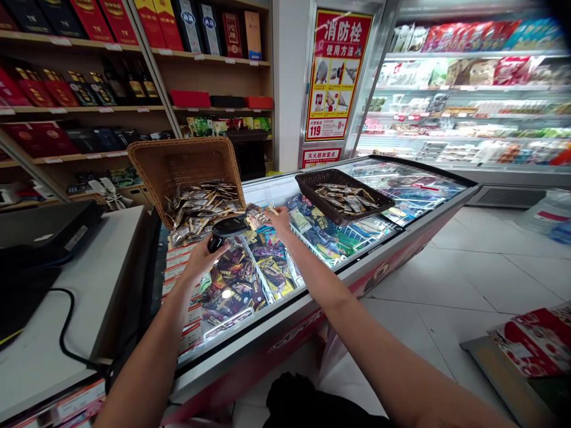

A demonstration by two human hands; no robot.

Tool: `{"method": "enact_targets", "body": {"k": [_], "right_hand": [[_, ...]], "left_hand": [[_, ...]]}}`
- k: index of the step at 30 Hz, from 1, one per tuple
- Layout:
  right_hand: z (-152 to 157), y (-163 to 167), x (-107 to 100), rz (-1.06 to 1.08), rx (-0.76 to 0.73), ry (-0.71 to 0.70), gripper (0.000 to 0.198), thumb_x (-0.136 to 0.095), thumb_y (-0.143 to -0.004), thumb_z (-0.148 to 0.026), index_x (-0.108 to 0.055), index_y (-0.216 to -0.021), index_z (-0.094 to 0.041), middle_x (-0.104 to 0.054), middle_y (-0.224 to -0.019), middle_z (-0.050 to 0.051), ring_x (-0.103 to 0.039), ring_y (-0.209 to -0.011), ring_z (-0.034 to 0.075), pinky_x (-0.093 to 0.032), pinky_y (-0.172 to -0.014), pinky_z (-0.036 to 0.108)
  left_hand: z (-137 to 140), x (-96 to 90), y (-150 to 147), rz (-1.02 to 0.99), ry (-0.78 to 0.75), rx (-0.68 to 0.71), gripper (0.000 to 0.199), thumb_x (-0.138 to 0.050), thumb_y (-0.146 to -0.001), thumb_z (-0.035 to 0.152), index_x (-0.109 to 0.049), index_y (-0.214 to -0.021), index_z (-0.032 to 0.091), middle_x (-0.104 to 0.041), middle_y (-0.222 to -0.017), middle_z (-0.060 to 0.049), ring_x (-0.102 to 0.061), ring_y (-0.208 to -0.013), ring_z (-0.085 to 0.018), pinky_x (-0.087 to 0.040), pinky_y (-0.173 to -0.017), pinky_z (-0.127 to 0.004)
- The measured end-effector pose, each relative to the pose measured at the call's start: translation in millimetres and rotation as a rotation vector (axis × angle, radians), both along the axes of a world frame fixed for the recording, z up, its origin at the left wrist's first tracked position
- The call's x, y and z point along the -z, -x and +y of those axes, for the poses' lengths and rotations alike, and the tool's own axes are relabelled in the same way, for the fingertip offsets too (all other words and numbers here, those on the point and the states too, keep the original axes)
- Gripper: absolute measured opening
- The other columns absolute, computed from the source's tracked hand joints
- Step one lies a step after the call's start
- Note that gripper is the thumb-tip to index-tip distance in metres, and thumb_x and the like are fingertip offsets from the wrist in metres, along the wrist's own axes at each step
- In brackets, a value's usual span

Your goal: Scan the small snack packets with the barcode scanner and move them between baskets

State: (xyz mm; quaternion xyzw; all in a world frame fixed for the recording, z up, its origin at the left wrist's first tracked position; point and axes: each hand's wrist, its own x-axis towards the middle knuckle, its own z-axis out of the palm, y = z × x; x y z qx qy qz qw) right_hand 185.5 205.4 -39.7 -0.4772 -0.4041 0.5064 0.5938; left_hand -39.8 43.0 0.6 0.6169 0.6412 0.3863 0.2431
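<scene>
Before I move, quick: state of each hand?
Left hand: closed, holding a black, round-headed handheld scanner.
Right hand: closed, holding a small, flat brown-and-white packet.

You're looking forward and down from your head here, the freezer [379, 263] close below, shelves [214, 57] well beyond.

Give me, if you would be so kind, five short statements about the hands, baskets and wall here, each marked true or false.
1. The left hand holds a black handheld device. True.
2. The right hand holds nothing. False: the right hand holds a small packet.
3. The dark basket sits on top of the freezer. True.
4. The tan basket is full of bottles. False: the tan basket holds a heap of small sachets.
5. A red poster beyond the freezer shows the number 119. True.
</scene>
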Motion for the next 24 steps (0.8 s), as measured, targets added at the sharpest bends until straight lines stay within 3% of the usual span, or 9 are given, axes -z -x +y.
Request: {"method": "enact_targets", "body": {"k": [7,17,24], "right_hand": [[-2,0,-1,-0.001,-0.021,-0.004,0.040,-0.079,-0.075,-0.027,-0.047,-0.097,-0.024,-0.062,-0.103,0.003,-0.068,-0.087,0.016,-0.066,-0.067,0.029],[-7,1,-5,-0.010,-0.026,0.015,0.039,-0.080,-0.077,-0.025,-0.046,-0.095,-0.024,-0.059,-0.102,0.003,-0.065,-0.087,0.015,-0.065,-0.063,0.024],[-12,1,-6,0.005,-0.061,0.018,0.036,-0.079,-0.081,-0.024,-0.048,-0.100,-0.023,-0.060,-0.108,0.006,-0.065,-0.086,0.014,-0.066,-0.064,0.026]], "left_hand": [[6,3.4,3,0.043,-0.004,-0.017,0.054,-0.077,-0.070,0.069,-0.063,-0.094,0.023,-0.054,-0.057,0.005,-0.052,-0.053,-0.017,-0.034,-0.051,-0.027],[2,-3.4,-2,-0.076,-0.018,0.003,0.059,-0.082,-0.063,0.071,-0.064,-0.092,0.023,-0.054,-0.063,0.005,-0.054,-0.058,-0.018,-0.036,-0.055,-0.028],[-1,-10.5,-5,0.045,-0.026,-0.010,0.056,-0.078,-0.065,0.071,-0.062,-0.091,0.024,-0.053,-0.061,0.005,-0.048,-0.056,-0.017,-0.033,-0.053,-0.027]]}}
